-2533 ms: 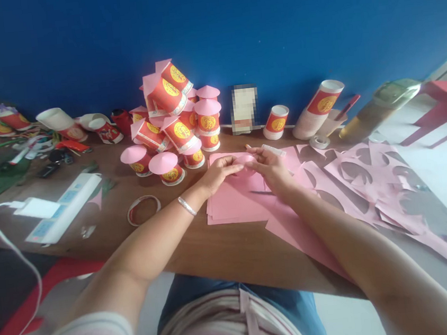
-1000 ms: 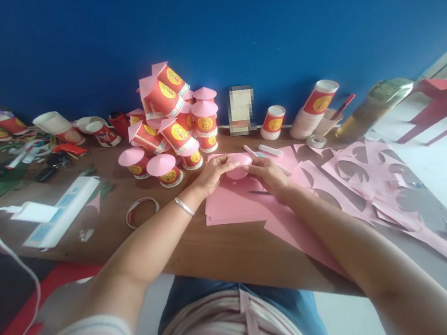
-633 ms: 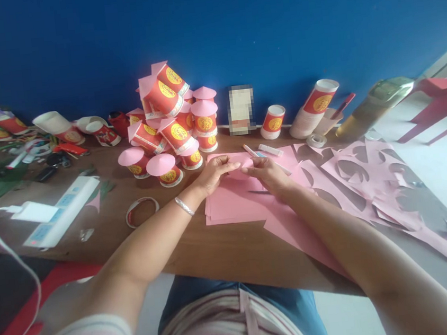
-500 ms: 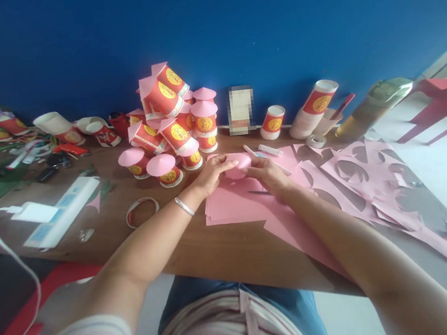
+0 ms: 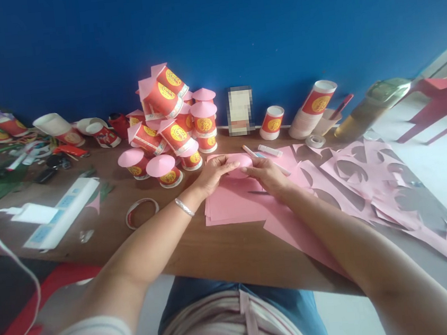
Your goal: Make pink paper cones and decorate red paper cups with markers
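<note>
Between my two hands is a small pink paper piece (image 5: 240, 167), rounded at the edge, perhaps a disc or cone. My left hand (image 5: 216, 172) pinches its left side with the thumb on top. On the right side, my right hand (image 5: 267, 174) grips it between thumb and fingers. Under the hands lie pink paper sheets (image 5: 227, 207) in a loose stack. Scissors (image 5: 258, 192) rest on the sheets, partly hidden by my right hand. A glue stick (image 5: 270, 150) and a pen-like stick (image 5: 249, 150) lie just behind.
Red paper cups with pink cone tops (image 5: 160, 166) are piled behind my left hand. Pink cut-out scraps (image 5: 362, 174) cover the right side. A tape roll (image 5: 142, 213), power strip (image 5: 62, 212), phone (image 5: 240, 111), cup stack (image 5: 315, 107) and bottle (image 5: 372, 106) stand or lie around.
Almost nothing differs. Both hands keep the pink paper in nearly the same place; its visible outline has shifted only slightly.
</note>
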